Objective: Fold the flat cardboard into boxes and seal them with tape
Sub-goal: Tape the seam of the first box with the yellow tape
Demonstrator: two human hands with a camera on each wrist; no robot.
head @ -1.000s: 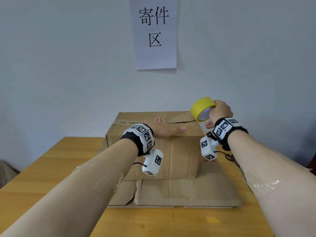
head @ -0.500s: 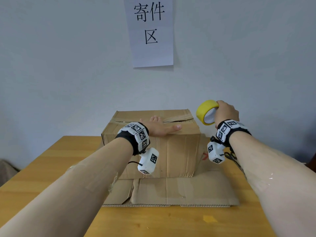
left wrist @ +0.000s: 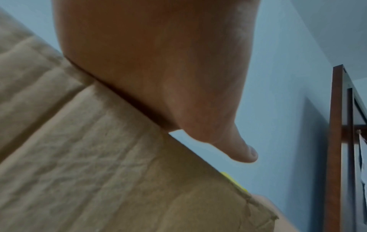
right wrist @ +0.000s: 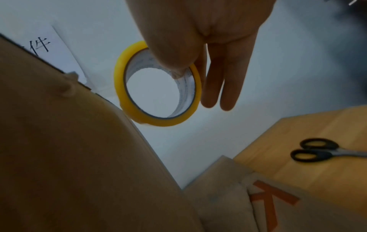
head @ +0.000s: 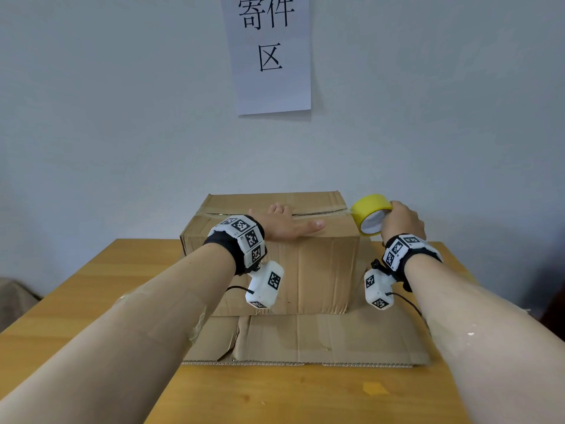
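Folded box (head: 275, 240) at bench (head: 91, 286) far edge, left hand (head: 284, 224) flat on top, right hand (head: 400, 221) gripping yellow tape roll (head: 368, 217) at its right corner (scissors (right wrist: 321, 151) well clear), fingers mostly hidden.

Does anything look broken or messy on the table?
Yes, a little. The flat cardboard under the box has a torn, ragged flap at its near left edge. The box's front is creased, and its top flaps leave a dark, uneven gap.
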